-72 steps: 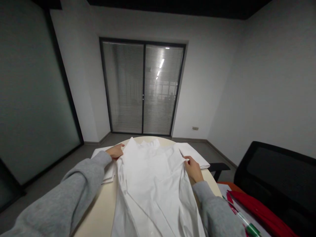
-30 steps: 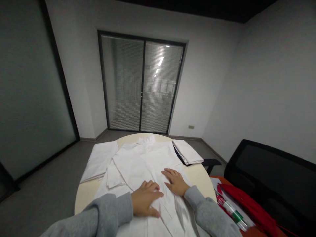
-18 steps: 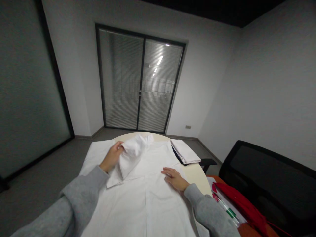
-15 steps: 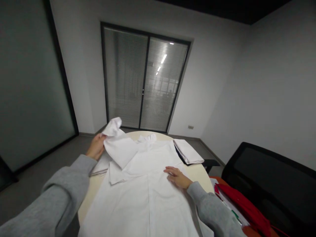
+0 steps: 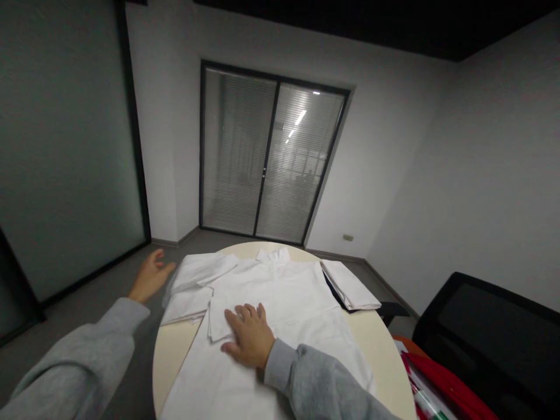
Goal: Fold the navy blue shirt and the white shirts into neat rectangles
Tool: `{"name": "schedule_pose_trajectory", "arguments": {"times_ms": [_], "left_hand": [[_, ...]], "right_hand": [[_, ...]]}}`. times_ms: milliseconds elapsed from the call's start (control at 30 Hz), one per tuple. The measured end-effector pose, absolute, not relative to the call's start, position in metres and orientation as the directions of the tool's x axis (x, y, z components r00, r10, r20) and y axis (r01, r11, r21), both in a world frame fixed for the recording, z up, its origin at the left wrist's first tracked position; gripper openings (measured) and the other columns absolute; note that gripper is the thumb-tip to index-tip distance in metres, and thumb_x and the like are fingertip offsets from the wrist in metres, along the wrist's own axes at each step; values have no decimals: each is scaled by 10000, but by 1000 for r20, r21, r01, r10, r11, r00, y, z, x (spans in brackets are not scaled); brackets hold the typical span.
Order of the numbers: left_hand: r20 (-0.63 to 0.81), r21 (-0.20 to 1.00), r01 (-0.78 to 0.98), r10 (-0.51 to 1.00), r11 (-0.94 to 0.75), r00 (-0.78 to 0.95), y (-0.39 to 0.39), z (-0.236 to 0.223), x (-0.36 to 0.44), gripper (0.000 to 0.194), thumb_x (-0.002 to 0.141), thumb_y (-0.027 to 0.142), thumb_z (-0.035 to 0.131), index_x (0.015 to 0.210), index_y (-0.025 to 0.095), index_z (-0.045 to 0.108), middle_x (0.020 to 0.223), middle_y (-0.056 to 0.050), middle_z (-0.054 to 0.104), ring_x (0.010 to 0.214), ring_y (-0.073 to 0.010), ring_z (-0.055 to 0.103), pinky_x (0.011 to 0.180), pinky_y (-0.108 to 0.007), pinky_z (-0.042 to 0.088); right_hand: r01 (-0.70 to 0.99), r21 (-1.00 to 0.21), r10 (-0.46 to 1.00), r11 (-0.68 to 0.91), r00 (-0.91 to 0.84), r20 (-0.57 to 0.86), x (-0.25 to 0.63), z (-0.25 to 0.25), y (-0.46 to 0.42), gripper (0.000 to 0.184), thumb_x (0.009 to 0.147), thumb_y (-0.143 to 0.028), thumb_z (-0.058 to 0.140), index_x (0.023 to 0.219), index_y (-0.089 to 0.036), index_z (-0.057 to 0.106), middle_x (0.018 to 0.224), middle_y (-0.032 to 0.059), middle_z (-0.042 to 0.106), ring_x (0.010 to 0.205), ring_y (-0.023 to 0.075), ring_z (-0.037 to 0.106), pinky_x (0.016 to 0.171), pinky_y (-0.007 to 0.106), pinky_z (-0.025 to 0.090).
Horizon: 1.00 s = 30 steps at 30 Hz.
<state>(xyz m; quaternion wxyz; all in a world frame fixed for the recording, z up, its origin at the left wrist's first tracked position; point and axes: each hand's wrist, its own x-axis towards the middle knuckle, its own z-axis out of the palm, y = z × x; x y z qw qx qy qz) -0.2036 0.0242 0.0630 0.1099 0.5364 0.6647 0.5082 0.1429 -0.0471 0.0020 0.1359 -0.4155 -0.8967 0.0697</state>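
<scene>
A white shirt point(image 5: 280, 303) lies spread flat on a round cream table point(image 5: 175, 356), collar at the far end. My right hand point(image 5: 247, 338) rests flat on the shirt's left side, fingers stretched out, just by a folded edge. My left hand point(image 5: 149, 277) hovers off the table's left edge, fingers loosely apart and holding nothing. The shirt's left sleeve point(image 5: 205, 269) lies stretched out towards that hand, over a folded white cloth point(image 5: 186, 300).
A second folded white cloth point(image 5: 352, 286) on something dark sits at the table's far right. A black chair point(image 5: 481, 326) and red items point(image 5: 441, 379) are at the right. Sliding glass doors point(image 5: 271, 166) with blinds stand beyond the table.
My left hand let go of the sleeve it held up, and the sleeve now lies out to the left. My right hand moved leftwards across the shirt.
</scene>
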Motion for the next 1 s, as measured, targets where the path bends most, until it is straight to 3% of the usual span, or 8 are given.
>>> {"name": "schedule_pose_trajectory", "arguments": {"times_ms": [133, 233, 367, 500, 633, 733, 867, 1000], "left_hand": [[500, 642, 652, 865, -403, 42, -14, 42, -109, 411, 898, 404, 588, 1260, 215, 624, 1333, -103, 650, 1244, -297, 602, 1110, -486, 476], [544, 566, 643, 820, -516, 179, -44, 26, -51, 416, 948, 353, 561, 1344, 230, 587, 1354, -105, 645, 1281, -279, 589, 1125, -484, 470], [617, 385, 758, 758, -526, 212, -60, -5, -14, 565, 1009, 363, 536, 1543, 227, 416, 1538, -130, 526, 1412, -287, 491, 1159, -496, 433], [615, 118, 814, 686, -568, 389, -61, -31, -5, 707, 1006, 329, 541, 1652, 285, 257, 1700, -78, 320, 1534, -314, 331, 1206, -529, 356], [448, 100, 785, 732, -611, 513, -59, -42, -4, 677, 1035, 355, 495, 1662, 318, 243, 1688, -33, 344, 1520, -278, 380, 1195, -481, 395], [332, 149, 779, 773, -609, 541, -57, -45, -5, 585, 1057, 460, 454, 1623, 353, 353, 1643, -18, 425, 1476, -272, 457, 1174, -468, 428], [272, 161, 764, 772, -625, 574, -58, -42, -2, 518, 1041, 561, 457, 1534, 409, 500, 1611, -4, 471, 1468, -293, 470, 1187, -497, 409], [288, 131, 754, 753, -643, 592, -63, -38, 2, 536, 1034, 557, 477, 1546, 399, 481, 1617, -31, 457, 1471, -306, 466, 1184, -511, 410]], "right_hand": [[745, -130, 746, 655, -608, 274, 133, -3, -46, 338, 961, -389, 613, 1267, -244, 612, 1180, 92, 695, 1158, 292, 578, 1104, 565, 353], [723, -82, 705, 686, -634, 319, 145, 5, -41, 164, 930, -258, 603, 1079, -237, 670, 1024, 56, 728, 1056, 252, 619, 1089, 480, 372], [823, -159, 792, 546, -445, 418, 204, 40, -23, 253, 897, -178, 568, 1115, -255, 672, 1024, 34, 744, 1003, 215, 656, 960, 351, 444], [931, -296, 848, 213, -26, 529, 330, 111, 4, 297, 951, -240, 459, 1168, -219, 661, 992, 64, 752, 884, 213, 682, 793, 303, 483], [902, -406, 727, -150, 379, 573, 470, 180, 12, 390, 937, -326, 465, 1191, -117, 673, 1024, 184, 735, 965, 317, 682, 822, 399, 498], [842, -445, 562, -306, 536, 629, 518, 196, 5, 634, 910, -349, 505, 1459, -33, 481, 1373, 314, 578, 1256, 424, 562, 982, 543, 453], [969, -226, 645, -98, 234, 727, 473, 150, 0, 634, 937, -373, 498, 1523, -135, 446, 1548, 208, 479, 1423, 364, 430, 1149, 542, 354], [974, -59, 905, 217, -178, 386, 375, 56, -7, 619, 960, -461, 555, 1538, -253, 481, 1651, 101, 397, 1510, 378, 326, 1226, 600, 226]]}}
